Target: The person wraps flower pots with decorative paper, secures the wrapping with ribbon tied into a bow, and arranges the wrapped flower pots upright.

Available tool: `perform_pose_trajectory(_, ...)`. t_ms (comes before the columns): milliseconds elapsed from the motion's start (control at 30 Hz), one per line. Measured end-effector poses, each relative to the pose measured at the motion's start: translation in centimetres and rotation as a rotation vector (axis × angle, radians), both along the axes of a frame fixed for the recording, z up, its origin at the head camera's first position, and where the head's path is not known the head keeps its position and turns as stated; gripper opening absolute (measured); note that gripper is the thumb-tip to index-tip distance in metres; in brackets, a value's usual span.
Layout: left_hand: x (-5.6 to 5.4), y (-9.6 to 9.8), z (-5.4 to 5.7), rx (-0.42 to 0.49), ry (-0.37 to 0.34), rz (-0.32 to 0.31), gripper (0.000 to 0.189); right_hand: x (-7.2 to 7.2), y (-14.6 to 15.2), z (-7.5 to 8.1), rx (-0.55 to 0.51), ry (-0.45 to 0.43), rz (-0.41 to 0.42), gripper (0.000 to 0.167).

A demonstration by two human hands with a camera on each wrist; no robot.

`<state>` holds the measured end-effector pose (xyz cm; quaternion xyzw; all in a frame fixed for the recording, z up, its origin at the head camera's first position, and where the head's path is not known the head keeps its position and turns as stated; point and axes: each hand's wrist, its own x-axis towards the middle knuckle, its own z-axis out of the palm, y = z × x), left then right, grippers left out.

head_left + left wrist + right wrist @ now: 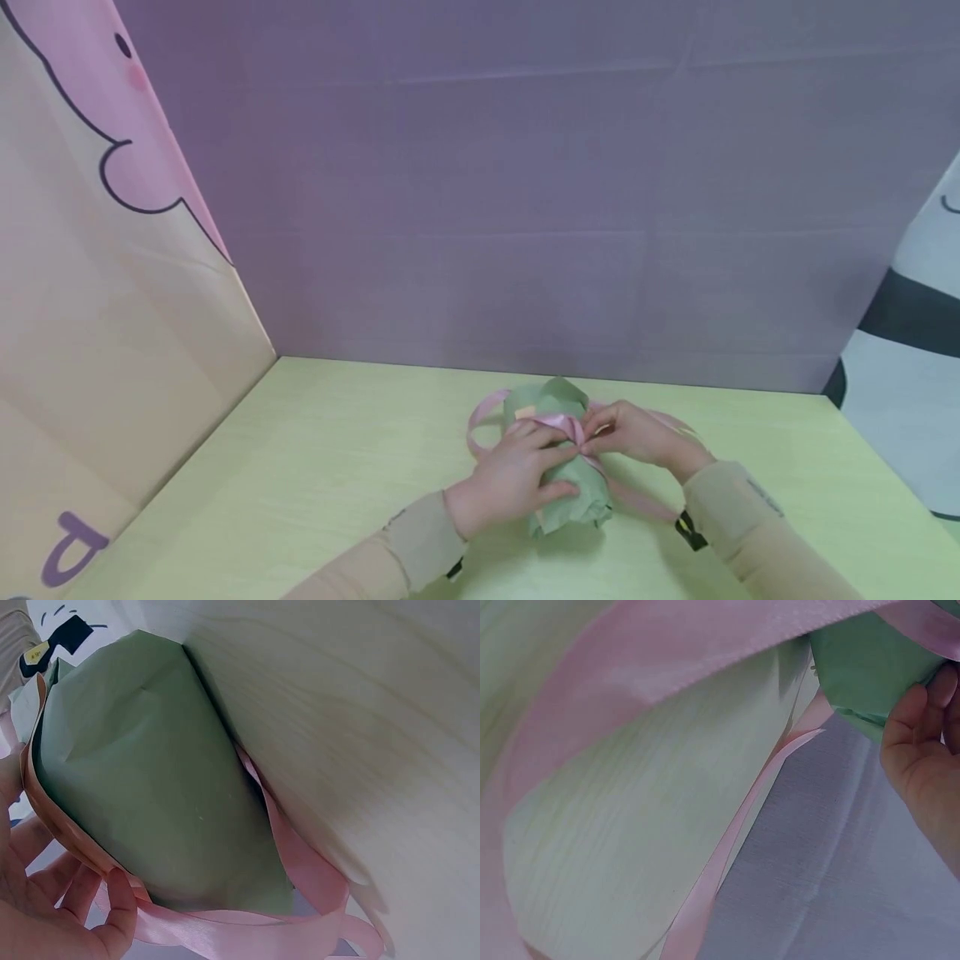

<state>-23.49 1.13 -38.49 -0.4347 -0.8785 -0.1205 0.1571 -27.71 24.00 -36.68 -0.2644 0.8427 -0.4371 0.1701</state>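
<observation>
Lay lengthwise near to far on the surface as green paper bundle, directly beneath loosely spread left grip, just left of right grip pinching pink ribbon.

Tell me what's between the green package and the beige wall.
Head view: a loop of pink ribbon beside the green package, then bare tabletop to the beige wall. Lower down, the left hand and sleeve.
</observation>
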Motion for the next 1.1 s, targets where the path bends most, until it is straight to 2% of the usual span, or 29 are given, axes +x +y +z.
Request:
perform_pose_trajectory(200, 0.0, 0.0, 0.0, 0.008, -0.007, -0.007, 0.055, 0.0, 0.1, 0.1, 0.015, -0.003, 0.017, 0.012)
perform_pose_trajectory(433, 0.0, 0.0, -0.1, 0.024, 0.031, -0.023, 0.053, -0.1, 0.2, 0.5, 0.046, -0.041, 0.035, 0.013)
perform_pose_trajectory(667, 0.0, -0.1, -0.1, 0.027, 0.009, -0.028, 0.053, -0.4, 0.0, 0.9, 0.056, 0.018, 0.027, 0.013)
perform_pose_trajectory(800, 0.1, -0.2, 0.2, 0.015, -0.015, -0.026, 0.053, -0.3, -0.5, 0.7, 0.102, 0.162, -0.050, 0.019)
perform_pose_trajectory(1000, 0.4, -0.2, 0.4, 0.000, -0.037, 0.000, 0.052, -0.3, -1.3, -0.2, 0.274, 0.524, -0.237, 0.017)
perform_pose_trajectory(1100, 0.4, -0.3, 0.4, 0.009, -0.043, 0.002, 0.052, -0.3, -1.6, -0.4, 0.294, 0.605, -0.292, 0.016)
